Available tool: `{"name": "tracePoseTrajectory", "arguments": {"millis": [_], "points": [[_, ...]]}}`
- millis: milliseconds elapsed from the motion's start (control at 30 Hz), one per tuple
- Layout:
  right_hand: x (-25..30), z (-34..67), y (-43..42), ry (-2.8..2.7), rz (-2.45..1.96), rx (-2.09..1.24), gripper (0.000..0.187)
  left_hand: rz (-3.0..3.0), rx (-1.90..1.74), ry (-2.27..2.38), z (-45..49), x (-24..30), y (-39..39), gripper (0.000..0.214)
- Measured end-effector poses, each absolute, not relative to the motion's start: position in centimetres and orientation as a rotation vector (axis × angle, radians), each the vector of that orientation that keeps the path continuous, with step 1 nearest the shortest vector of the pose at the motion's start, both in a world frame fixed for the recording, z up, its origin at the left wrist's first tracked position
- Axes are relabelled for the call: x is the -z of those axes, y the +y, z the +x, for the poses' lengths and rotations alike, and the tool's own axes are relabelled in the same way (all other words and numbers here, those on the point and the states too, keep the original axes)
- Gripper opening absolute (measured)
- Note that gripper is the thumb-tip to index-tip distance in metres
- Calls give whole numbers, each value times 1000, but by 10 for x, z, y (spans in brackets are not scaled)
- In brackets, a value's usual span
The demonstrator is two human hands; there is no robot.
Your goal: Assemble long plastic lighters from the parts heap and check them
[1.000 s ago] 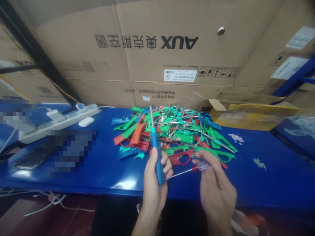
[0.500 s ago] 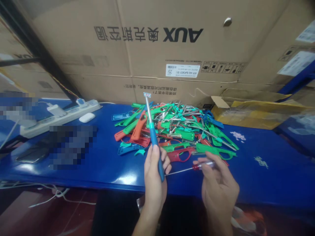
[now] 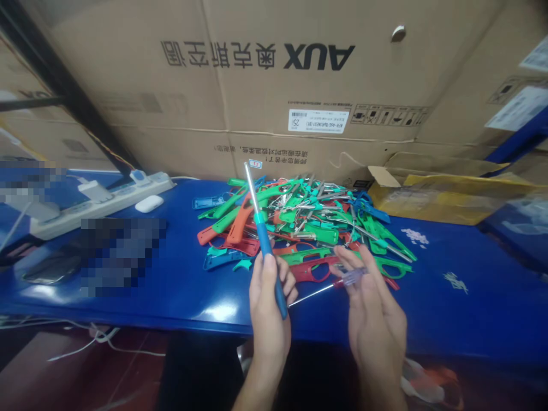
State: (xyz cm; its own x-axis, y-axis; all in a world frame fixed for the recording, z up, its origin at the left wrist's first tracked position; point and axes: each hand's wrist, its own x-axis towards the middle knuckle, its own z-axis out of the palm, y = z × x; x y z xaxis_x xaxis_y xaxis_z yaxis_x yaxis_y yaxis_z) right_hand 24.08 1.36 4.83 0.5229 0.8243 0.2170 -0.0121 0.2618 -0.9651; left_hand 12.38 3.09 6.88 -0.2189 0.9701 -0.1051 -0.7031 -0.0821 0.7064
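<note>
My left hand (image 3: 270, 302) is closed around a blue long-necked lighter (image 3: 264, 237), its metal tube pointing up and away. In my right hand (image 3: 374, 319) is a screwdriver (image 3: 349, 278) with a clear and red handle, held between thumb and fingers. The screwdriver's thin shaft reaches left to the lower end of the lighter; whether its tip sits in a screw is hidden. Just beyond both hands lies a heap of lighter parts (image 3: 323, 234), with green, red, orange and blue shells and metal tubes.
The blue table (image 3: 192, 274) carries a white power strip (image 3: 107, 205) and a white earbud case (image 3: 149, 204) at left. Small pink pieces (image 3: 414, 237) and pale slivers (image 3: 455, 282) lie at right. A yellow-taped carton (image 3: 445, 197) and a large cardboard sheet (image 3: 257, 103) stand behind.
My right hand's fingers have shifted and spread along the screwdriver handle, and the hand moved slightly left. The lighter's tube leans a bit further left in my left hand.
</note>
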Motion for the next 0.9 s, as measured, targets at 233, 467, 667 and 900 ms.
{"name": "tracePoseTrajectory", "arguments": {"millis": [233,467,667,900], "points": [[-40,249,10,-930,-1268,-517,23,450,-1719,775,121,-73,28,33],[-44,248,13,-978,-1053,-804,47,418,-1711,751,120,-73,28,32],[-45,244,11,-999,-1218,-730,46,481,-1684,782,120,-71,27,34],[-34,250,17,-888,-1213,-725,53,552,-1650,829,125,-75,24,29]]}}
